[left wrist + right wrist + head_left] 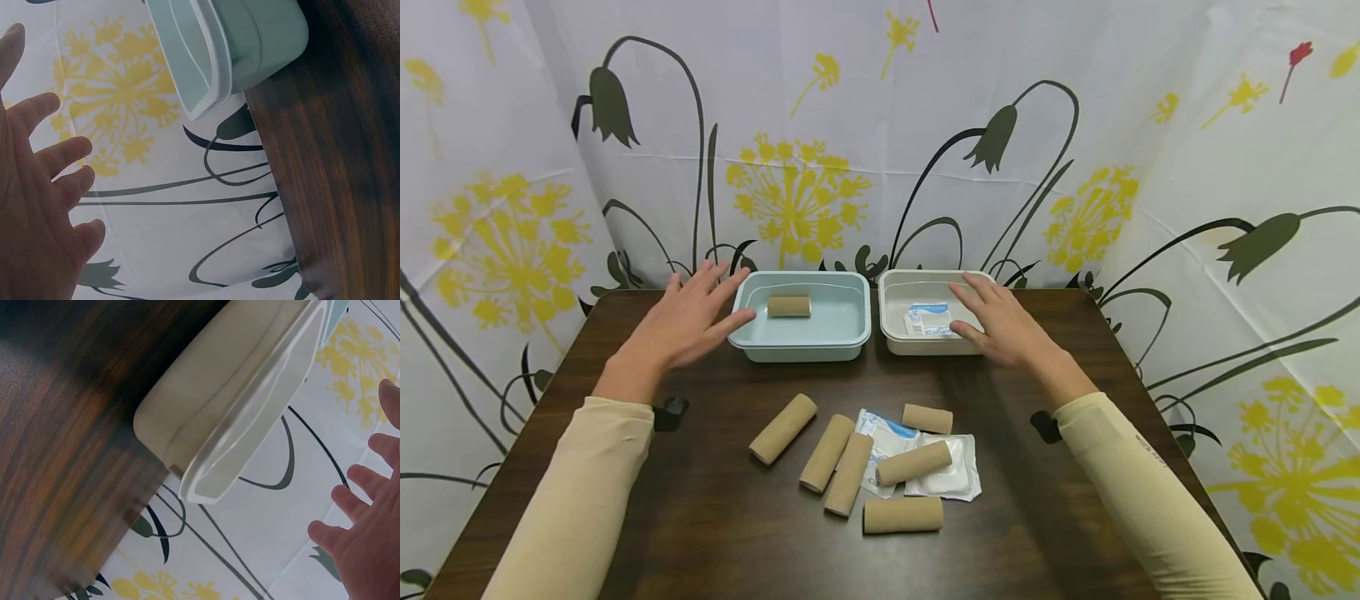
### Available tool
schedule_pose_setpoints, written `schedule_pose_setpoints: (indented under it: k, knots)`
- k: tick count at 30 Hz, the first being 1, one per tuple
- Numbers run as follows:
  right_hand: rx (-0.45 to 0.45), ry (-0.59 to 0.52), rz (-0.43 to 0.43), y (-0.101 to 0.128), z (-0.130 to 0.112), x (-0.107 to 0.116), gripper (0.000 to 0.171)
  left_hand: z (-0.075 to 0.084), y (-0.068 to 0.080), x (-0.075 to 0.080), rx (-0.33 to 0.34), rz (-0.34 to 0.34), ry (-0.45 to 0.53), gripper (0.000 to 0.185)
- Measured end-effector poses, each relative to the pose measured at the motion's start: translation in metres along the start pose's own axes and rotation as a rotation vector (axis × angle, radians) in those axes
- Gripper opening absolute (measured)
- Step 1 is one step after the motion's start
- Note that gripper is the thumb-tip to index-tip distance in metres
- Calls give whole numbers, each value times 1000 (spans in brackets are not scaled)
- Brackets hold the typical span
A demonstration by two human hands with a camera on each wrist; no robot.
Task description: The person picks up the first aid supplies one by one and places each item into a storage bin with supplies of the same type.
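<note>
Head view: both hands' fingers spread, released, beside blue bin, white bin; cardboard rolls between arms.

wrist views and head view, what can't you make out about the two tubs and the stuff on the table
- Printing on the packet in the cream tub: too small in the head view.
- Both tubs' contents: the wrist views see only outer walls, blue tub.
- Packets on the table: partly covered by cardboard rolls; count unclear.
- Whether the right hand touches the cream tub: cannot tell.
- Left hand: contact with the blue tub unclear.
</note>
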State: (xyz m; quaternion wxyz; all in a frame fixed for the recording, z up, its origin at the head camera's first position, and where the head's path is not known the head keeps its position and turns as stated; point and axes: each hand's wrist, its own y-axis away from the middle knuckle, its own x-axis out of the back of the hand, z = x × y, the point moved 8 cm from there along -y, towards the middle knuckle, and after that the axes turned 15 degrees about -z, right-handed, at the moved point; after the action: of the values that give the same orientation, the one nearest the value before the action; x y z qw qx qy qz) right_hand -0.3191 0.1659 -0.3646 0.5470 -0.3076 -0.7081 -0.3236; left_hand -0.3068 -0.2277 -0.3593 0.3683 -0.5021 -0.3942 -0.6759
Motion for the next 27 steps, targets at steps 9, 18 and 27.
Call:
schedule_pose_setpoints:
  k: [9, 18, 27]
  knots:
    - [28, 9, -2, -1, -2, -3, 66, -2, 0, -3, 1, 1, 10, 75]
    - [31, 9, 2, -2, -4, -6, 66, -4, 3, -3, 18, 7, 23, 77]
    - [69, 26, 23, 0, -10, -7, 64, -5, 2, -6, -6, 38, 42, 75]
